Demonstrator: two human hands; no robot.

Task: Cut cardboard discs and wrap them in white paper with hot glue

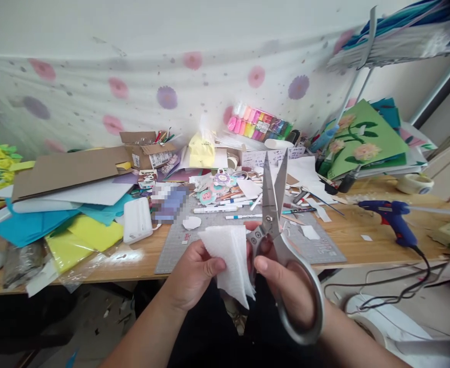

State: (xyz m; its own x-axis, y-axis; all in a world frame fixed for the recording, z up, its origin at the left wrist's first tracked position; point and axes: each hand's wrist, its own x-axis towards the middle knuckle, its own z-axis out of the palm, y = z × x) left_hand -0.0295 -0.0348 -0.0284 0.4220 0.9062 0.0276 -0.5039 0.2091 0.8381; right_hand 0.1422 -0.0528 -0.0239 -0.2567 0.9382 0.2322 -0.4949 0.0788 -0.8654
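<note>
My left hand (194, 276) pinches a folded stack of thin white tissue paper (230, 255) between thumb and fingers, its layers fanning out at the lower right. In my right hand (286, 281) is a large pair of grey metal scissors (273, 214). The blades point up and stand slightly apart, and the big handle loop hangs over the hand. The scissors are beside the paper's right edge, and the blades are not around it. Both hands are held in front of the table's near edge, where a grey cutting mat (171, 245) lies.
Pens and paper scraps (228, 197) are heaped on the mat. Coloured sheets (90, 230), cardboard (75, 166) and a white power bank-like block (137, 220) lie at left. A blue glue gun (394, 220) with trailing cable is at right, near a green flower picture (366, 138).
</note>
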